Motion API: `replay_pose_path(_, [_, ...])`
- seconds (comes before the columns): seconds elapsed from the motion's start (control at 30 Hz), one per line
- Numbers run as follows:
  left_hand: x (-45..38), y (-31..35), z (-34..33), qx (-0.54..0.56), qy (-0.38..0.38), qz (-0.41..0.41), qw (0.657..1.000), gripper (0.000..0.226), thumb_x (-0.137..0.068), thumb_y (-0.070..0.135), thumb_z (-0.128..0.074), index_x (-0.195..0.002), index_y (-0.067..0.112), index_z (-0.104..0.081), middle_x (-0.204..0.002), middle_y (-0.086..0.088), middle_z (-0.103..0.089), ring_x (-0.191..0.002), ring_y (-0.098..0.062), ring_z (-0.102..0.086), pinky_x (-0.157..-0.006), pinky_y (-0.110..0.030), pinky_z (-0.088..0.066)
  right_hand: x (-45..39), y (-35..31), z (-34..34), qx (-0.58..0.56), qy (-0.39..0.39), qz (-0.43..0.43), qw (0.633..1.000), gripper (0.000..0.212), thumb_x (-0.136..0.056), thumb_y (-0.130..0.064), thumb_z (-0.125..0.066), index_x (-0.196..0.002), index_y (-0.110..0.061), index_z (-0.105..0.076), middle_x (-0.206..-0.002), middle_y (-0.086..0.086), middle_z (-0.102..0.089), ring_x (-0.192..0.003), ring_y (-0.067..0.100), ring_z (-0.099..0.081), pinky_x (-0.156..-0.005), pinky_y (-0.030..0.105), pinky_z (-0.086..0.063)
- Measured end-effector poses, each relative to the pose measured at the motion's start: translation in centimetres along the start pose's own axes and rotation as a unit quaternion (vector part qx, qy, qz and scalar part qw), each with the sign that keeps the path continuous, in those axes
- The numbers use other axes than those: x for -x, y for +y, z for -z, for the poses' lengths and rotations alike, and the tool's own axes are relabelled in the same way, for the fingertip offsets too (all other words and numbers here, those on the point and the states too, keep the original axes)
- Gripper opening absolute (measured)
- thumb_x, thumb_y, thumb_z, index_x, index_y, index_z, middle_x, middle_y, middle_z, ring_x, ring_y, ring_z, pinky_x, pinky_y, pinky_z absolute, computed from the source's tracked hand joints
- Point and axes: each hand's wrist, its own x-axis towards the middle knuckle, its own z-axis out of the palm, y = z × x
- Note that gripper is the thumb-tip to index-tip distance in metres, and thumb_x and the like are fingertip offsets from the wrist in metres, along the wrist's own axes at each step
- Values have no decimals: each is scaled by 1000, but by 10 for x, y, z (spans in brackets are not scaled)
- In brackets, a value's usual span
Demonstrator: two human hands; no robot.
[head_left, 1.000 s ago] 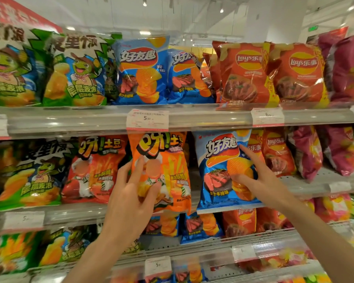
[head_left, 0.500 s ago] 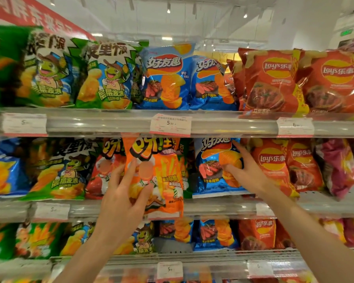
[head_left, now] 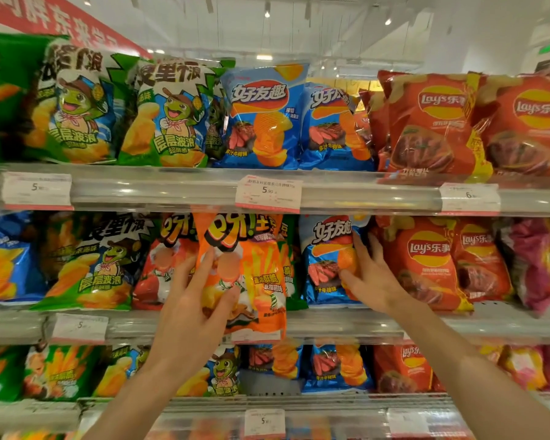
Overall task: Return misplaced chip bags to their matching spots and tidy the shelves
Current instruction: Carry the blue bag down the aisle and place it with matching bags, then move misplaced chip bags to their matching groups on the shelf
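Observation:
My left hand (head_left: 192, 308) grips an orange chip bag (head_left: 258, 274) in front of the middle shelf, its bottom hanging over the shelf rail. A second orange-red bag of the same brand (head_left: 164, 265) stands just left of it, and a green-edged bag (head_left: 291, 265) shows behind. My right hand (head_left: 369, 277) lies flat on a blue chip bag (head_left: 326, 265) that stands on the middle shelf, fingers spread over its right side. Red Lay's bags (head_left: 426, 262) stand directly right of the blue bag.
The top shelf holds green bags (head_left: 169, 115), blue bags (head_left: 264, 119) and red Lay's bags (head_left: 432, 125). Price tags (head_left: 269, 193) hang on the clear shelf rails (head_left: 172, 192). Pink bags (head_left: 534, 262) sit at far right, more mixed bags on the lower shelf (head_left: 334, 366).
The view has shifted left and up. My right hand has pushed the blue bag back upright onto the middle shelf. My left hand keeps hold of the orange bag.

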Motion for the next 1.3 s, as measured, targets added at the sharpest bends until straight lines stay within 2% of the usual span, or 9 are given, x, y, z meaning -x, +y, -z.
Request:
replay_pose_path(0.2, [0,-1,-3,19,-1,6,1000,73,-93,46,-59,-157,34,-25,-151,12,-28,-106,36,-27,-92,-18,-32,0,-14,-26,213,151,140,955,73,-97,-53,-23,-161,-23,-5,-168,12,9,-155,32,7,-125,51,-5])
replay_pose_path(0.27, [-1,-3,-4,19,0,8,1000,73,-93,46,-59,-157,35,-25,-151,12,-27,-111,36,-24,-94,-19,-33,-5,-14,-35,238,144,144,950,72,-100,-60,-16,-161,-24,-1,-168,9,10,-154,29,12,-124,49,-1])
replay_pose_path(0.43, [-2,-6,-4,11,-4,1,1000,72,-94,43,-60,-156,36,-25,-148,14,-27,-112,35,-24,-79,5,-33,-14,-4,-47,261,95,93,956,76,-95,-68,0,-159,-29,10,-167,4,17,-153,26,20,-124,52,3])
replay_pose_path(0.63, [-1,-10,-2,17,-2,0,1000,73,-92,48,-57,-156,37,-24,-149,17,-25,-113,35,-24,-81,0,-34,-14,-11,-40,245,74,83,963,78,-93,-71,-3,-159,-31,10,-167,3,17,-153,24,21,-124,50,9])
replay_pose_path(0.8, [1,-11,-2,27,6,1,1000,72,-92,44,-61,-155,34,-29,-143,15,-30,-112,31,-30,-80,1,-36,10,-37,-31,94,142,112,979,76,-99,-63,-35,-159,-19,-18,-167,9,-14,-154,27,-10,-123,48,-12])
replay_pose_path(0.93, [4,-11,-2,60,3,5,998,70,-92,36,-65,-154,31,-32,-132,24,-31,-112,33,-29,-81,8,-29,38,-75,-24,-86,122,96,984,62,-96,-54,-55,-148,-24,-43,-138,-1,-51,-121,14,-54,-103,36,-47])
replay_pose_path(1.1, [14,-16,4,92,-16,18,995,70,-91,45,-64,-153,42,-30,-146,25,-28,-134,15,-28,-96,-3,-32,61,-116,-28,-179,14,63,982,69,-92,-62,-52,-151,-30,-37,-118,-14,-61,-95,1,-62,-84,25,-51])
replay_pose_path(1.2, [21,-18,16,103,-23,22,994,70,-91,45,-65,-152,44,-30,-146,25,-30,-133,14,-31,-93,2,-34,71,-133,-33,-208,-5,46,977,63,-92,-60,-53,-148,-36,-39,-109,-21,-60,-87,-1,-62,-77,23,-51])
replay_pose_path(1.3, [29,-25,33,120,-24,28,992,69,-90,46,-65,-151,45,-33,-143,22,-33,-128,3,-43,-94,-9,-45,82,-150,-43,-237,-22,48,970,67,-86,-64,-53,-147,-39,-40,-107,-25,-57,-93,-4,-61,-75,18,-49])
